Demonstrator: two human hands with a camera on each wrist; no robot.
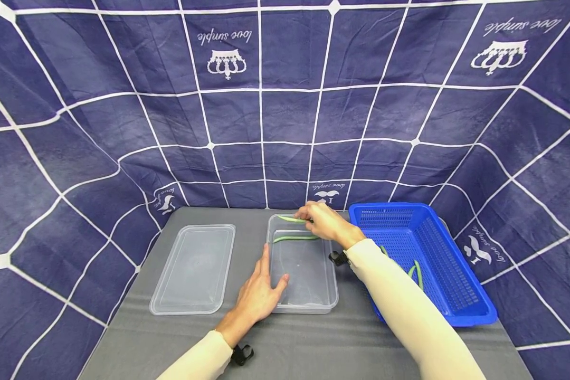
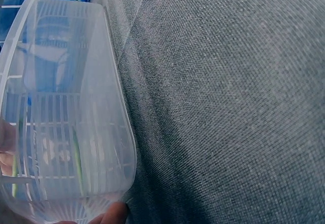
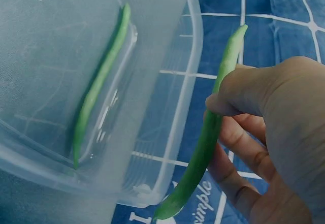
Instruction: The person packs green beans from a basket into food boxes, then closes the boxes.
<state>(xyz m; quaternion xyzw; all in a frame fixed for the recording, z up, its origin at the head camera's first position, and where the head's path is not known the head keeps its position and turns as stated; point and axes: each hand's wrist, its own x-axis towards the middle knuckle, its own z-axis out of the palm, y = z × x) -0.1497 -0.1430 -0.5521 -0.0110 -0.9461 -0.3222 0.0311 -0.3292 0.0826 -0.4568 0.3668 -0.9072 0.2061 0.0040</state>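
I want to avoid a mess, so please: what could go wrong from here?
The curved green bean pinched by the bare right hand may drop outside the clear rectangular plastic box, because it is held near the far rim. The cream right sleeve crosses the blue perforated plastic basket in the head view, so a bump is possible.

One box (image 1: 304,274), one lid (image 1: 195,269), one basket (image 1: 439,243), at least four beans (image 3: 204,142)
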